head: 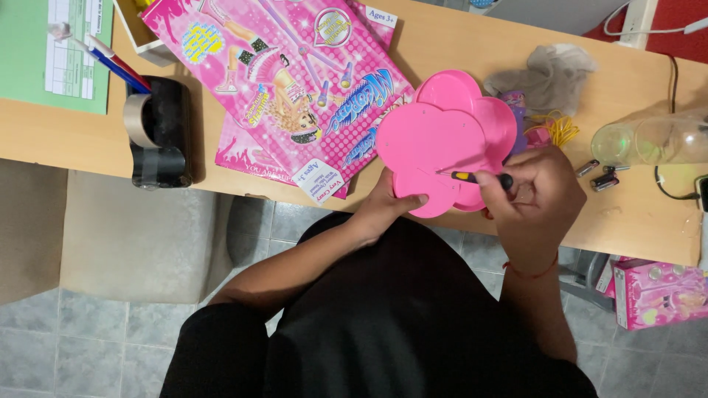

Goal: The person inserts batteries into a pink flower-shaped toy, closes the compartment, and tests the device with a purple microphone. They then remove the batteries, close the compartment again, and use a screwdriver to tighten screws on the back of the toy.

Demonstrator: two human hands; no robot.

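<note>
A pink flower-shaped plastic toy base lies at the near edge of the wooden table. My left hand grips its lower rim from underneath, thumb on top. My right hand holds a small screwdriver with a black and yellow handle. Its metal tip touches the pink surface near the middle of the toy. A second pink flower-shaped piece lies partly beneath the first.
Pink toy boxes lie to the left. A black tape dispenser stands farther left. Small batteries, yellow wire, grey cloth and a clear plastic container sit to the right. Another pink box rests on the floor.
</note>
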